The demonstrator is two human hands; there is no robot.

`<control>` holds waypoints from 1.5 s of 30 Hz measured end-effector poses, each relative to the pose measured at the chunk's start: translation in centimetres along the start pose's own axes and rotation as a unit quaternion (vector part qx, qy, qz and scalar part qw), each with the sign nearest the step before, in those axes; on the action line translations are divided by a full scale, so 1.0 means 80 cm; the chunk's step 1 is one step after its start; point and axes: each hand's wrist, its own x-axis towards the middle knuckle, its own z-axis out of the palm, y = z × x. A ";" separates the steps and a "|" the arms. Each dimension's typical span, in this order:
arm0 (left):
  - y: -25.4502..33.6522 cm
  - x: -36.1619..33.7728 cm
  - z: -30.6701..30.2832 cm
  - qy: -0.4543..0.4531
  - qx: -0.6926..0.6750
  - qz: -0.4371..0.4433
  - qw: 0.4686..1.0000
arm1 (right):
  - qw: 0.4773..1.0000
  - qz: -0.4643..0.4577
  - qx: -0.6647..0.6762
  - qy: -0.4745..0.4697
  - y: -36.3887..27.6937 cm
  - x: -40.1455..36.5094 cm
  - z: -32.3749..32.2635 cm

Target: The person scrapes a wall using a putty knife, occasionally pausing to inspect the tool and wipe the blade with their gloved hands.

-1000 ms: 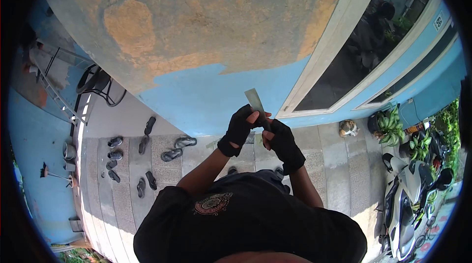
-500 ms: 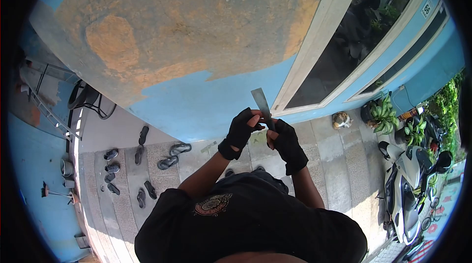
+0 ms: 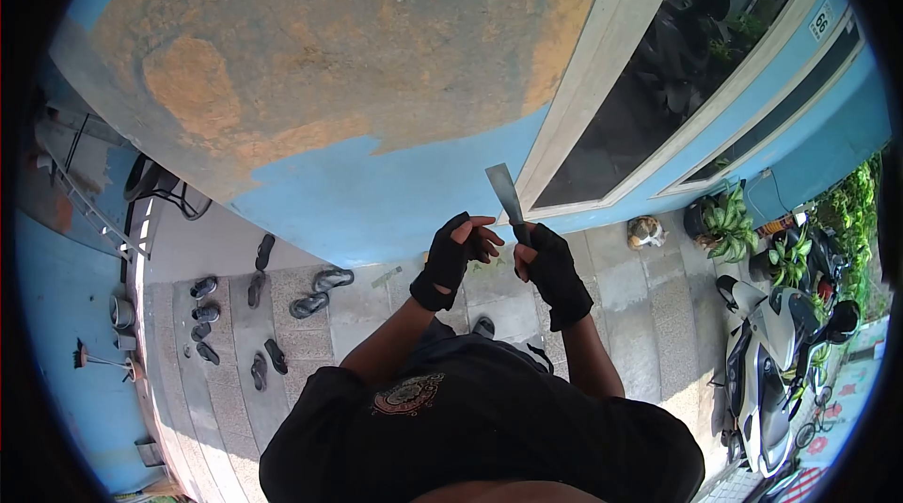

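Observation:
A metal putty knife points up and slightly left, its dark handle wrapped by my right hand in a black fingerless glove. My left hand, gloved the same way, is just left of the putty knife. Its fingers are partly bent and apart, and nothing shows in them. Beyond both hands stands a wall: blue paint low down, with a large stripped patch of grey and orange above.
A framed window borders the wall on the right. A cat is by the wall's foot, near potted plants and a parked scooter. Several sandals lie on the tiled floor at left. A ladder stands far left.
My left hand has come off the putty knife and moved slightly left, its fingers opening. The right hand still holds the knife. The view has shifted a little.

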 end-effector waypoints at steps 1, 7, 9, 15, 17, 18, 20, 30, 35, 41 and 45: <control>-0.003 0.000 -0.004 -0.032 -0.022 0.010 0.999 | 1.000 -0.003 -0.002 0.007 -0.001 0.000 0.001; 0.024 0.011 -0.012 -0.037 0.030 -0.021 0.999 | 0.999 -0.010 0.026 0.043 -0.008 0.004 0.021; 0.041 0.010 -0.018 -0.053 0.068 -0.017 0.996 | 0.998 -0.016 0.034 0.059 -0.009 0.005 0.034; 0.076 0.004 -0.062 -0.069 0.198 -0.014 0.978 | 0.997 -0.017 0.019 0.073 0.003 0.019 0.078; 0.084 -0.005 -0.094 -0.057 0.249 -0.035 0.966 | 0.995 -0.012 -0.058 0.074 0.019 0.021 0.086; 0.088 -0.015 -0.113 -0.059 0.250 -0.037 0.966 | 0.995 -0.012 -0.056 0.076 0.030 0.019 0.090; 0.093 -0.030 -0.152 -0.066 0.288 -0.093 0.951 | 0.994 0.062 0.002 0.093 0.054 0.015 0.093; 0.092 -0.239 -0.418 -0.088 0.210 -0.536 0.813 | 0.902 0.352 -0.242 -0.061 0.234 -0.130 0.057; 0.070 -0.309 -0.474 -0.192 0.235 -0.432 0.849 | 0.899 0.363 -0.231 -0.078 0.307 -0.149 0.019; 0.056 -0.343 -0.445 -0.138 0.152 -0.438 0.875 | 0.887 0.388 -0.220 -0.117 0.311 -0.178 -0.006; 0.022 -0.337 -0.403 -0.104 0.096 -0.418 0.898 | 0.878 0.393 -0.234 -0.140 0.293 -0.176 -0.062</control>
